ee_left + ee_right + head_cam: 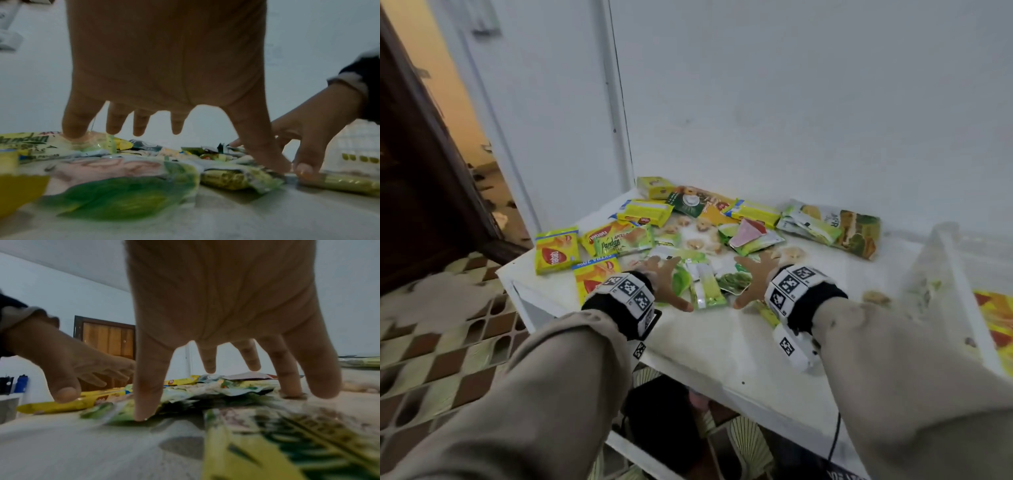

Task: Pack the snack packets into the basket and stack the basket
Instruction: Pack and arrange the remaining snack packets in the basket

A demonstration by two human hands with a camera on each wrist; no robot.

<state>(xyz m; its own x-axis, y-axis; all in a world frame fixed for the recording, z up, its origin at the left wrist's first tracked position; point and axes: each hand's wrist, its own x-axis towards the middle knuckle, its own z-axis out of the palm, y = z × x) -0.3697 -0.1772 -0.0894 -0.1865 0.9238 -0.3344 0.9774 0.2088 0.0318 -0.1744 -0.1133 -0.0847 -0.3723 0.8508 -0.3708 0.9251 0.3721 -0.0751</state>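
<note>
Both hands down over the pile of snack packets point(705, 240) on the white table point(722, 342), palms down, fingers spread wide. Left hand point(666, 279) splayed, nothing gripped: in the left wrist view its thumb tip lands on the edge of a green/yellow packet point(236, 178), little finger touches the Pandan packet point(61, 144), the middle three fingers hang clear above the pile. Right hand point(755, 279) also wide open, nothing clasped: right wrist view shows thumb tip pressing a green packet edge point(123, 412), ring finger down on the tabletop beside the pile, the others hovering. The two thumbs sit just beside each other on the near edge of the pile, w/ a narrow green packet point(707, 286) between the hands. Packets lie flat & scattered, overlapping, from the yellow ones point(556, 250) at the left edge across to a big green bag point(835, 224) near the wall. At the far right a pale, see-through basket point(941, 246) stands on the table, blurred; contents hard to tell.
</note>
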